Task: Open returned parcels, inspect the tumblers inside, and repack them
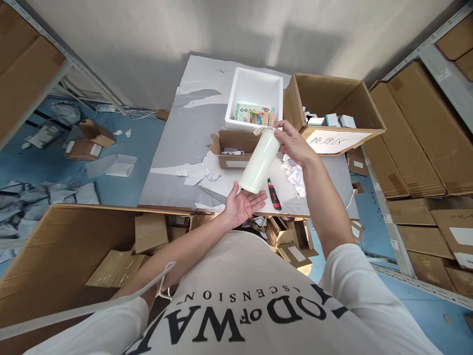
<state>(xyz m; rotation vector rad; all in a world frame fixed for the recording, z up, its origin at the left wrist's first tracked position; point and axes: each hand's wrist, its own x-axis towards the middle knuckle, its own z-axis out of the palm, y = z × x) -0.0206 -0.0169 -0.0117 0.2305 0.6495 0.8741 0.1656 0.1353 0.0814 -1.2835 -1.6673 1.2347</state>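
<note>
- Cream bottle [259, 162] tilted, up over the table [166, 182]
- right hand [290, 143] has it gripped near the top
- left hand [242, 207] palm-up, fingers spread, right by the base, can't tell if touching
- red-and-black utility knife [273, 194] lying nearby

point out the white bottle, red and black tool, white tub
White bottle [260, 161], head view, middle of its body
Red and black tool [274, 194], head view, its middle
White tub [259, 80], head view, far inside wall
</note>
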